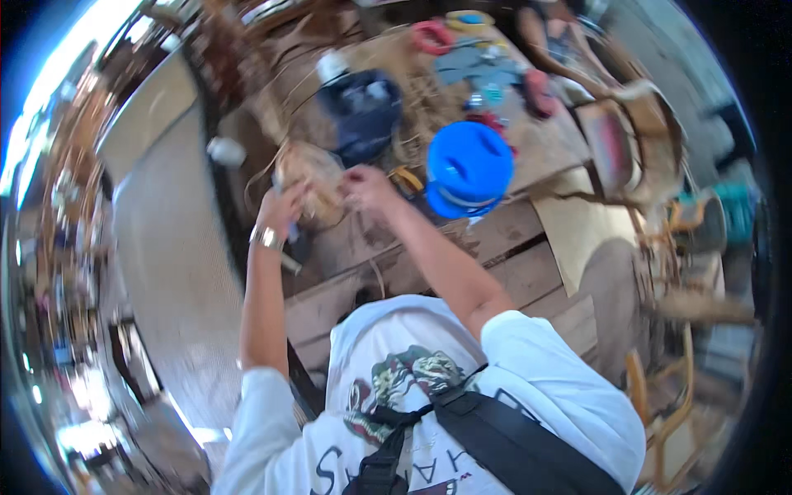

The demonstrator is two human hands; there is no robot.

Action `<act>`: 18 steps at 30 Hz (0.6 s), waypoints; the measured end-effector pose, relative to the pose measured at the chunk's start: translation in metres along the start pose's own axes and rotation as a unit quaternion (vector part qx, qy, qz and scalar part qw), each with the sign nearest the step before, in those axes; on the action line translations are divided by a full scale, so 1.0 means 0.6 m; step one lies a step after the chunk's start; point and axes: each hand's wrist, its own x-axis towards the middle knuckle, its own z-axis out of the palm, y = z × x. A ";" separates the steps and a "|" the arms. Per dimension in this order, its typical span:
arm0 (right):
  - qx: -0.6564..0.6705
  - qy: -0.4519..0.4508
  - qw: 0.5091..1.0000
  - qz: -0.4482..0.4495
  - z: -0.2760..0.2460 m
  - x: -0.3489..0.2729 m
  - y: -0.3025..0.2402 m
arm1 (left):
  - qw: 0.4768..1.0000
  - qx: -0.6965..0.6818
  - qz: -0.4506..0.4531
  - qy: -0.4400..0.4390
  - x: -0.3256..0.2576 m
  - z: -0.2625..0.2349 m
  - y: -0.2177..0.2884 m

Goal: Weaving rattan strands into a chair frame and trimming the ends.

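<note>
Both hands are raised over a wooden plank table (528,247). My left hand (285,206), with a metal bracelet on the wrist, grips the left side of a small tan woven piece (313,177) made of cane strips. My right hand (367,186) pinches its right edge. Loose cane strands (264,177) curl out from the piece to the left. The picture is blurred, so the weave's exact shape is unclear.
A blue plastic bucket (469,169) stands just right of my hands. A dark bag (363,111) lies behind the piece. Red and yellow tape rolls (433,35), cloths and small items litter the far table. A woven panel (165,239) is at left, cane chairs (660,396) at right.
</note>
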 end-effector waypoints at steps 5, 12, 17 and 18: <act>0.152 -0.047 0.985 0.062 -0.005 -0.006 -0.019 | 0.990 -0.137 0.018 -0.006 -0.001 -0.031 -0.018; 0.155 -0.044 0.985 0.064 0.022 -0.027 -0.020 | 0.976 -0.212 -0.025 0.043 -0.025 -0.080 -0.092; 0.145 -0.034 0.985 0.083 0.028 -0.027 0.000 | 0.966 -0.248 -0.057 0.040 -0.027 -0.109 -0.136; 0.140 -0.030 0.986 0.085 0.030 -0.027 0.004 | 0.971 -0.224 -0.062 0.061 -0.026 -0.113 -0.144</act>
